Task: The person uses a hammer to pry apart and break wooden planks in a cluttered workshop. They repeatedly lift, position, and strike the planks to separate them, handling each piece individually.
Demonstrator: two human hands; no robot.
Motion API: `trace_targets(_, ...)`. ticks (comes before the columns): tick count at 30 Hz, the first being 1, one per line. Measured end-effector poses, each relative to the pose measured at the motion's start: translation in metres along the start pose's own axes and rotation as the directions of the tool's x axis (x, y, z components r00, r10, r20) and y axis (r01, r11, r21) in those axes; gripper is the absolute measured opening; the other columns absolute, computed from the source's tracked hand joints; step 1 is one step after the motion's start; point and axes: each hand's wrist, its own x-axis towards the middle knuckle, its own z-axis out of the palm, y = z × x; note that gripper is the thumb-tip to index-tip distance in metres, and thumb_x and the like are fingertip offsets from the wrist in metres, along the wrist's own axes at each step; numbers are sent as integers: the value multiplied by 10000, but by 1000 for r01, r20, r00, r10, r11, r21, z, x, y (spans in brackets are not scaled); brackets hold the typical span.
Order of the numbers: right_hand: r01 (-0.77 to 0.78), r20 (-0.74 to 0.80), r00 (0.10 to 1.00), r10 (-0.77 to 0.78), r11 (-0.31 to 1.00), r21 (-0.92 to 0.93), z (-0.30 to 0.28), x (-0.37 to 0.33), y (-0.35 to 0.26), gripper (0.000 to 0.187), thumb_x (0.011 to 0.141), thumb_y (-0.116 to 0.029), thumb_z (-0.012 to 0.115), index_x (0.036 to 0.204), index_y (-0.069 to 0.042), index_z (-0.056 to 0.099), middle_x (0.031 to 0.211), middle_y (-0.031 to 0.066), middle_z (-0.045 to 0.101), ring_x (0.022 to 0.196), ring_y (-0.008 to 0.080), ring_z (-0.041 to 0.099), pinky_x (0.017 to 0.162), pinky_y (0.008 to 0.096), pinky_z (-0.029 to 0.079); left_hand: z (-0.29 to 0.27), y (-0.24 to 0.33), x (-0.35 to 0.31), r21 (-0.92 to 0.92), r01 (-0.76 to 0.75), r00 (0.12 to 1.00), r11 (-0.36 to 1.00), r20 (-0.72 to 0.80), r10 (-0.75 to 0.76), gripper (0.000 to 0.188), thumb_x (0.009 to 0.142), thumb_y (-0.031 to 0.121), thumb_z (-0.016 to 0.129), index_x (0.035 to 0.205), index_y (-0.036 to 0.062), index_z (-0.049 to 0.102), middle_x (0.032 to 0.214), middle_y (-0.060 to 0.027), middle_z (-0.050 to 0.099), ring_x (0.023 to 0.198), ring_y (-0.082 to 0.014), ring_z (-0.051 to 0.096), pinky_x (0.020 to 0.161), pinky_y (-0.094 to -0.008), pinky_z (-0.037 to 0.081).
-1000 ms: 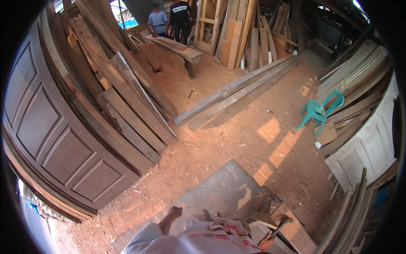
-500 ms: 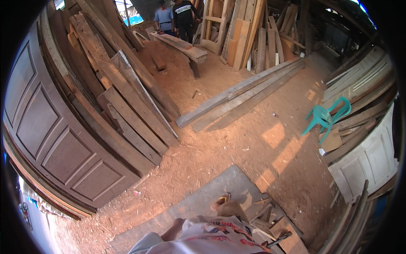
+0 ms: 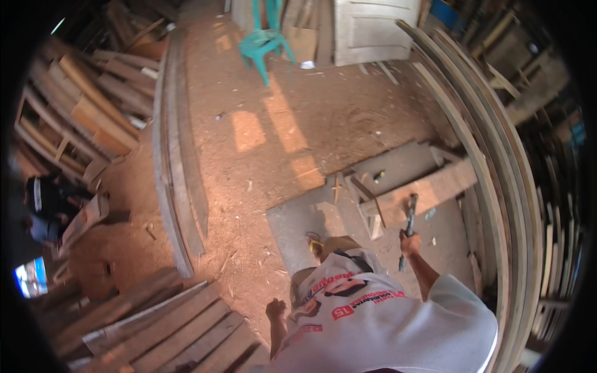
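Note:
My right hand [image 3: 410, 245] is closed around the dark handle of a hammer [image 3: 411, 214], whose head points away from me. The hammer overlaps the view of a low wooden bench [image 3: 435, 188] with a reddish-brown plank top; whether they touch I cannot tell. On my left side, my left hand [image 3: 275, 308] hangs by my body with its fingers curled, and nothing shows in it. A small yellow-and-black object [image 3: 379, 177] lies on the ground beyond the bench.
Long planks [image 3: 180, 155] lie on the dusty floor at left. A green plastic chair [image 3: 264, 45] and a white panelled door [image 3: 376, 31] are ahead. Long boards [image 3: 491, 143] curve along the right. Two people bend near a plank [image 3: 86, 219] at far left. A dark sheet [image 3: 298, 227] lies underfoot.
My view has swung to the right: the bench, chair and white door have shifted leftward and up. Both my hands have come into clear view, and the hammer now shows fully in my right hand.

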Motion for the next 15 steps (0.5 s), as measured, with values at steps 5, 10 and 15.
trace_targets(5, -53, 87, 995, 57, 998, -46, -4, -28, -4, 279, 895, -270, 682, 910, 6, 642, 706, 139, 633, 640, 239, 619, 642, 426, 513, -101, 33, 70, -842, 427, 880, 329, 304, -364, 300, 1041, 282, 538, 1064, -12, 594, 974, -128, 676, 840, -238, 662, 705, -350, 538)
trace_targets(10, -3, -60, 998, 9, 996, 87, -4, -134, 5, 235, 888, -234, 679, 943, -8, 646, 691, 120, 613, 633, 224, 604, 648, 408, 510, -138, 38, 108, -800, 396, 917, 450, 317, -242, 295, 1028, 279, 553, 1065, -12, 588, 1002, -154, 666, 804, -219, 629, 668, -326, 514)
trace_targets(15, -170, -18, 985, 169, 984, -55, 31, -250, 122, 309, 879, -285, 714, 993, 0, 682, 798, 218, 696, 778, 350, 713, 741, 476, 552, -122, 41, 92, -712, 419, 903, 564, 394, -173, 279, 1036, 257, 551, 1111, -8, 597, 1003, -158, 668, 748, -201, 603, 599, -289, 469)
